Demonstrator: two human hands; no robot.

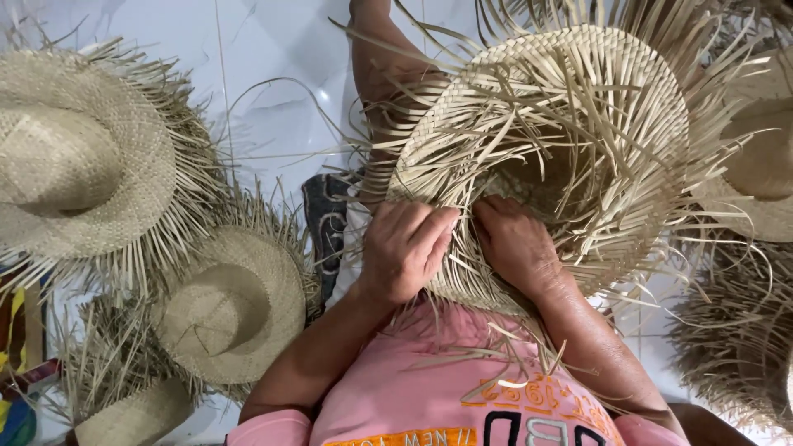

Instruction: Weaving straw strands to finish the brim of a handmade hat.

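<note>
The person in the pink printed shirt (429, 388) sits over a half-woven pale straw hat (562, 140), held upside down in the lap with its brim tilted up and away. Loose unwoven straw strips (529, 124) fan out all round the brim and fall across the hollow crown. The left hand (406, 248) is curled, its fingers (438, 227) pinching a few strips at the near edge of the brim. The right hand (516, 239) lies just beside it, almost touching, its fingertips pushed in under the strips at the same edge, so I cannot tell how tightly it grips.

On the white tiled floor (264, 58) to the left lie finished-looking woven straw hats with ragged fringes: a large one (78, 157) at the far left, a smaller one (231, 301) nearer the person's elbow, and part of another (124, 417) below it. More straw hats are piled at the right edge (756, 165).
</note>
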